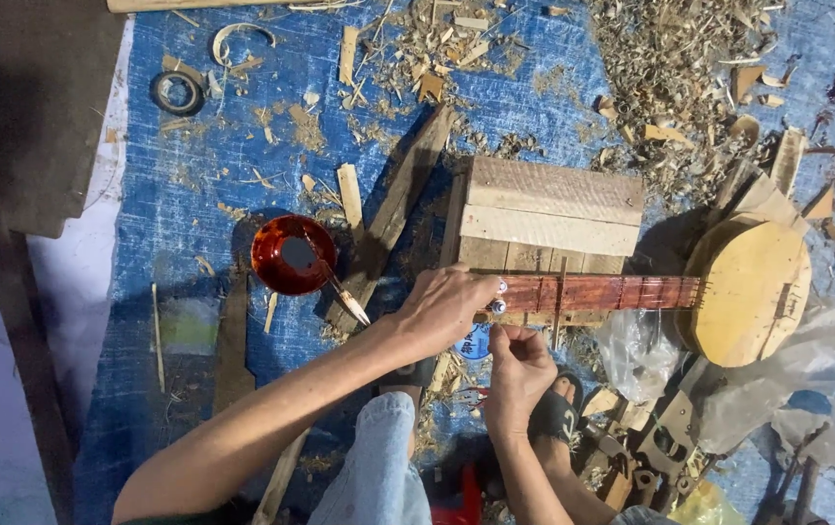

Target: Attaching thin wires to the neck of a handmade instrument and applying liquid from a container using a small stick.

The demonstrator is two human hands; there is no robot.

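Note:
A small stringed instrument lies across a wooden box (553, 209), with a reddish-brown fretted neck (612, 292) and a round pale wooden body (753, 287) at the right. My left hand (442, 306) grips the head end of the neck. Just below it, my right hand (516, 367) pinches at a small tuning peg (498, 307) under the head. A bowl of red-brown stain (291, 255) with a brush (339, 292) resting in it stands to the left of my left hand.
Wood shavings (670, 68) and offcuts cover the blue tarp (194, 175). A long plank (393, 219) leans beside the bowl. A tape roll (178, 92) lies at upper left. Clear plastic sheeting (806, 389) and hand saws (665, 437) sit at lower right. My sandalled foot (558, 408) rests below the neck.

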